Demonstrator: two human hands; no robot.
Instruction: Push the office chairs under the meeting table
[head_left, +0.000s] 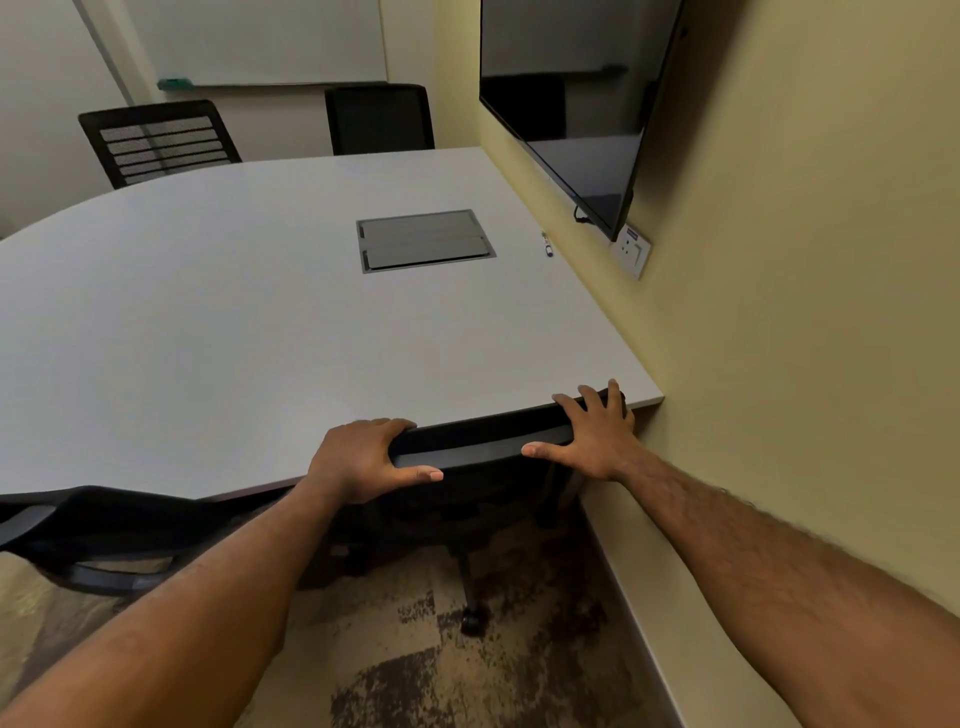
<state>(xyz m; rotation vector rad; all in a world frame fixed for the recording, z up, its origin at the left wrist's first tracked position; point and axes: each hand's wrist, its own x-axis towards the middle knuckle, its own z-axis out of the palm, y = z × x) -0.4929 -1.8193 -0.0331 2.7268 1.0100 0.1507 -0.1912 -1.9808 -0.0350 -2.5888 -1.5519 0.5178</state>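
Gripping the office chair's (483, 439) stiff top rail with left hand (371, 460) and right hand (595, 431), fingers (567, 403) curled over it, I judge it rolls easily, tucked at the counter's (260, 322) near right corner.

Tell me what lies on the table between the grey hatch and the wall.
One small marker pen, close to the wall; otherwise that stretch of the table is bare. The head view shows it.

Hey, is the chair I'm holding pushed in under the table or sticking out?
Pushed in: the chair backrest meets the table edge, seat hidden beneath. The left hand and right hand grip its top.
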